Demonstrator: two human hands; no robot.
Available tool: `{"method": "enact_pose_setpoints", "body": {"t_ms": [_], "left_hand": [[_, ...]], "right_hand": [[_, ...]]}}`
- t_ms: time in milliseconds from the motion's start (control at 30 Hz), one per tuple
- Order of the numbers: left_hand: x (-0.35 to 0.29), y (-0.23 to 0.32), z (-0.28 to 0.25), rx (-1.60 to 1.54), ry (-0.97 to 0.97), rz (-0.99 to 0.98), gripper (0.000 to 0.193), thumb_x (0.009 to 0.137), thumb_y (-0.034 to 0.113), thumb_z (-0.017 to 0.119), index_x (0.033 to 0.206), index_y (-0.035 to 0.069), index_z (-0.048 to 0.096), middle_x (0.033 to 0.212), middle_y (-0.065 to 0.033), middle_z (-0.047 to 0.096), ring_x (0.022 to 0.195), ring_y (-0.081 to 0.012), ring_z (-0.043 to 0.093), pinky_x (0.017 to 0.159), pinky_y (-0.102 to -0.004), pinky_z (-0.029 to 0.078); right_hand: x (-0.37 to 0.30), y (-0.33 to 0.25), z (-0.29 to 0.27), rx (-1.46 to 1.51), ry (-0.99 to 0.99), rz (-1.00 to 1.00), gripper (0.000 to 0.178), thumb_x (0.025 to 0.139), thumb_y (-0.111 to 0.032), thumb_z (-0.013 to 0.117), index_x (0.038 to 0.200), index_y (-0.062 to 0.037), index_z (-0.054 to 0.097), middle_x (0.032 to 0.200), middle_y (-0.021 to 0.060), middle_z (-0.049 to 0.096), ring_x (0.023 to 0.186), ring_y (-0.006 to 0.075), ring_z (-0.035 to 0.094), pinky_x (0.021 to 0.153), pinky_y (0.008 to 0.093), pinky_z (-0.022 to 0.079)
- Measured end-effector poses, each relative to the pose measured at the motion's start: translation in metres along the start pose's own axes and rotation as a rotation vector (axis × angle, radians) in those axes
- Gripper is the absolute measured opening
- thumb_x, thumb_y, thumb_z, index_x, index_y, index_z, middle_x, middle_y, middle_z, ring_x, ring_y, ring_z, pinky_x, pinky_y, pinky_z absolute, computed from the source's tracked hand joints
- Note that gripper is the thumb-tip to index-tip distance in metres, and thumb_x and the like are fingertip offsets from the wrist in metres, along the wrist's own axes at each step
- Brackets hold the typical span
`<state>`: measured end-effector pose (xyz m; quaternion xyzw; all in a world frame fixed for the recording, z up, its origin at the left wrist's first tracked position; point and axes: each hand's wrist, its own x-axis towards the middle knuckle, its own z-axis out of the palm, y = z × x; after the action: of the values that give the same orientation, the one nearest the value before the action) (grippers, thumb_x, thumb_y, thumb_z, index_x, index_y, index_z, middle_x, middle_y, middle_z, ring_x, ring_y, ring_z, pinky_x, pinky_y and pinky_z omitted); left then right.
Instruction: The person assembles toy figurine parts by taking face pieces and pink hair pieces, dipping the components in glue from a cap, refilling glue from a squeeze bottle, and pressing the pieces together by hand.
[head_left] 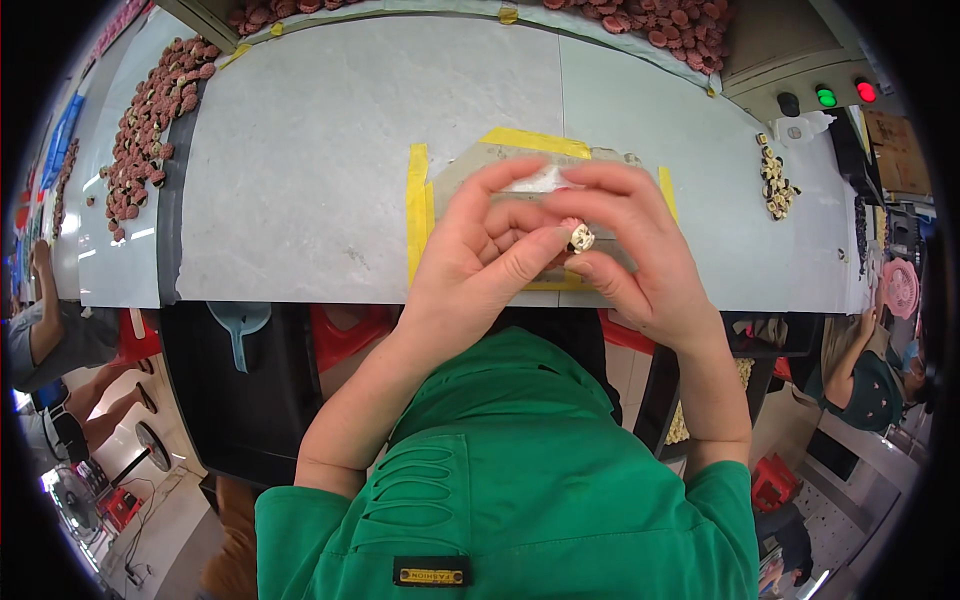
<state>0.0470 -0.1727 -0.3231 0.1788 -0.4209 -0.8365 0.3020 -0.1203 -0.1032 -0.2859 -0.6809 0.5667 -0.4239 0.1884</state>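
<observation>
Above the worktable, my two hands meet around a small cream-and-dark piece (582, 238) with a bit of pink at its upper edge. My left hand (478, 262) pinches it at the thumb tip, its other fingers curled behind. The fingers of my right hand (650, 255) arch over the piece, and its thumb presses close below, so it is gripped between both hands. The exact contact behind the fingers is hidden. Under my hands lies a mat edged with yellow tape (418, 215), with a white scrap (540, 181) near my fingertips.
Pink ridged pieces (150, 130) heap at the left, and more pink caps (670, 30) fill the far side. Small cream-and-black pieces (775, 183) lie at right. A black tray (250, 420) holds a blue scoop (240, 325). Other people sit at both sides.
</observation>
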Motion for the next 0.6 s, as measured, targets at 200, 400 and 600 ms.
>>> {"method": "enact_pose_setpoints", "body": {"t_ms": [200, 400, 600], "left_hand": [[0.001, 0.001, -0.002, 0.033, -0.028, -0.007, 0.064, 0.093, 0.008, 0.057, 0.144, 0.003, 0.019, 0.102, -0.0117, 0.062, 0.089, -0.0127, 0.059, 0.081, -0.0263, 0.049], [0.005, 0.018, 0.012, 0.191, -0.069, -0.165, 0.06, 0.095, 0.018, 0.057, 0.143, 0.004, 0.024, 0.102, -0.0101, 0.062, 0.092, -0.0131, 0.059, 0.083, -0.0277, 0.049], [0.008, 0.005, 0.014, -0.02, -0.091, -0.294, 0.054, 0.096, 0.026, 0.054, 0.141, 0.005, 0.033, 0.113, -0.0087, 0.058, 0.101, -0.0136, 0.058, 0.086, -0.0289, 0.049]], "right_hand": [[-0.004, 0.01, -0.002, 0.064, -0.123, -0.068, 0.027, 0.081, -0.012, 0.068, 0.106, -0.0042, 0.061, 0.105, 0.0088, 0.057, 0.097, 0.0254, 0.055, 0.083, 0.0341, 0.047], [-0.007, 0.01, -0.009, -0.1, -0.139, -0.14, 0.028, 0.079, -0.011, 0.069, 0.105, -0.005, 0.061, 0.102, 0.0068, 0.058, 0.092, 0.0246, 0.055, 0.081, 0.0338, 0.047], [-0.017, 0.006, -0.012, 0.19, -0.174, 0.138, 0.027, 0.087, -0.008, 0.059, 0.113, -0.0026, 0.058, 0.108, 0.0115, 0.055, 0.093, 0.0246, 0.056, 0.082, 0.0338, 0.046]]}}
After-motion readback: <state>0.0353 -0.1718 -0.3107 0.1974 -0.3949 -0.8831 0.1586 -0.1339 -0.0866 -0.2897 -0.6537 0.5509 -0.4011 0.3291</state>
